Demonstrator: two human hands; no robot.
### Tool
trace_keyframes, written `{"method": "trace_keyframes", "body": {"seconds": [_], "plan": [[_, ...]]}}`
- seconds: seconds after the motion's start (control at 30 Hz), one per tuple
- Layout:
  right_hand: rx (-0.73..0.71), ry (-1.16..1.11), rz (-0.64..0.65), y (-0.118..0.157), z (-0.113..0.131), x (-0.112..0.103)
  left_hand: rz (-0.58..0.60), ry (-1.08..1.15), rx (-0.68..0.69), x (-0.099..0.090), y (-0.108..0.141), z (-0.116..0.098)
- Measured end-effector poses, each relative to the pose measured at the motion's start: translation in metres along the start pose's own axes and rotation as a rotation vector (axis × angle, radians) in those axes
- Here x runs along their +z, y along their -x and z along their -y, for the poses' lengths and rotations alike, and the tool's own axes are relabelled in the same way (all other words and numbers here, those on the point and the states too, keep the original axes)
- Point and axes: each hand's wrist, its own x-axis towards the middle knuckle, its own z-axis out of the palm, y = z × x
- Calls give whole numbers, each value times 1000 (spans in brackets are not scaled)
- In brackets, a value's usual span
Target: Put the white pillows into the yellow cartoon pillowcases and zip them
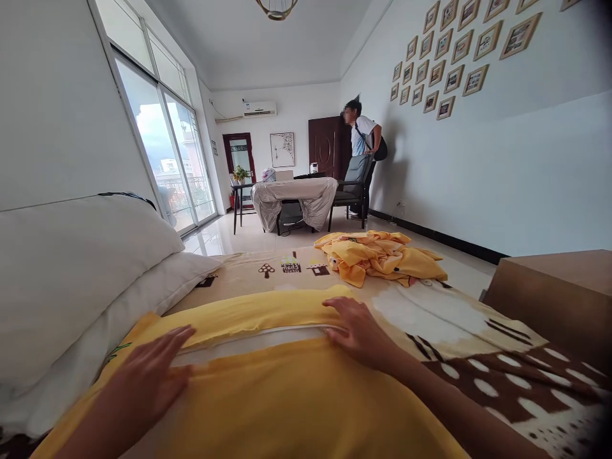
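A yellow pillowcase (296, 395) lies on the bed in front of me with a white pillow (253, 344) inside. The white shows through a long slit between the main panel and the far yellow flap. My left hand (148, 376) rests at the left end of this opening, fingers stretched out over the cloth. At the right end is my right hand (358, 331), its fingers spread on the flap and its thumb by the opening's edge. Both hands are open. A crumpled yellow cloth (377, 255) with printed figures lies farther back on the bed.
Two white pillows (76, 268) are stacked at left on a patterned bedspread (430, 312). A cardboard box (554, 299) stands at right. Beyond the bed are a covered table (294, 189), a dark chair (356, 182) and a person (366, 134) standing behind it.
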Motion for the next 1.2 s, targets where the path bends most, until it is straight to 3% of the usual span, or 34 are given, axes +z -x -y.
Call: {"method": "trace_keyframes", "body": {"seconds": [0.07, 0.13, 0.27, 0.37, 0.5, 0.63, 0.73, 0.8, 0.87, 0.93, 1.03, 1.1, 1.2], "plan": [[-61, 17, 93, -19, 21, 8, 122, 3, 81, 15, -28, -20], [-54, 74, 138, -32, 26, 14, 239, 29, 115, 27, -50, -35], [72, 251, 255, -40, 5, 12, 429, 144, 100, 40, -65, -33], [166, 389, 342, -34, -11, 15, 391, 168, 76, 46, -59, -23], [247, 555, 322, -26, -8, 26, 205, 84, -43, 53, -51, -23], [244, 631, 333, -32, 9, 5, 140, 64, -113, 33, -50, -25], [156, 684, 166, -36, 18, -24, 9, 74, -202, 9, -47, -21], [62, 665, 11, -30, 15, -27, -85, 60, -222, 4, -40, -16], [-39, 581, -3, -18, 5, -13, -44, 51, -183, 12, -31, -12], [-100, 481, 65, -3, -9, 12, 71, 59, -126, 25, -23, -10], [-87, 404, 73, 11, -24, 38, 161, 4, -85, 38, -20, -15], [-52, 394, 77, 12, -24, 36, 191, -104, -82, 35, -24, -24], [-19, 442, 180, 4, -11, 16, 298, -265, 19, 14, -34, -44]]}}
